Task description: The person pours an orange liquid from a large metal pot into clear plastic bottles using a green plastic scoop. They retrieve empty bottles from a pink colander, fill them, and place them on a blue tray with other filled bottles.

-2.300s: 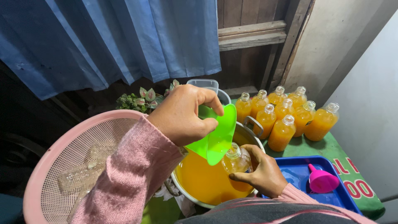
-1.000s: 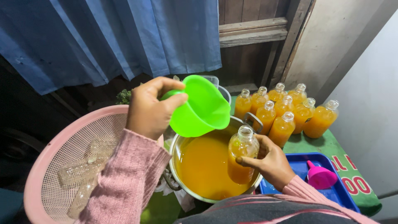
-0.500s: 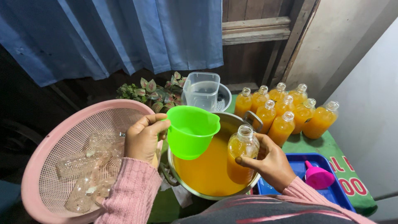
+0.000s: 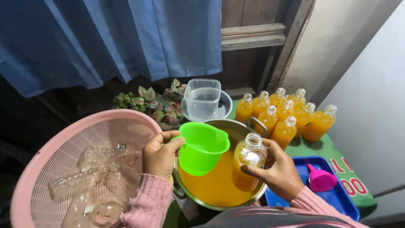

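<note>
Against a blue curtain (image 4: 126,38) and wooden frame, the green worktop (image 4: 320,147) carried our steel pot (image 4: 219,198) of orange juice. Our left hand (image 4: 159,155) gripped the green scoop (image 4: 202,147) over the pot, just left of the upright filled bottle (image 4: 249,162), which our right hand (image 4: 278,173) clasped. Uncapped filled bottles (image 4: 287,116) stood far right. A pink funnel (image 4: 321,179) lay in the blue tray (image 4: 337,198), and a pink basket (image 4: 50,169) sat left.

Left hand (image 4: 158,155) holds a jug (image 4: 202,147) over the pot (image 4: 219,185); right hand (image 4: 278,171) holds a bottle (image 4: 248,158) just right of it. Basket (image 4: 50,169) lies left, tray (image 4: 337,196) right.
</note>
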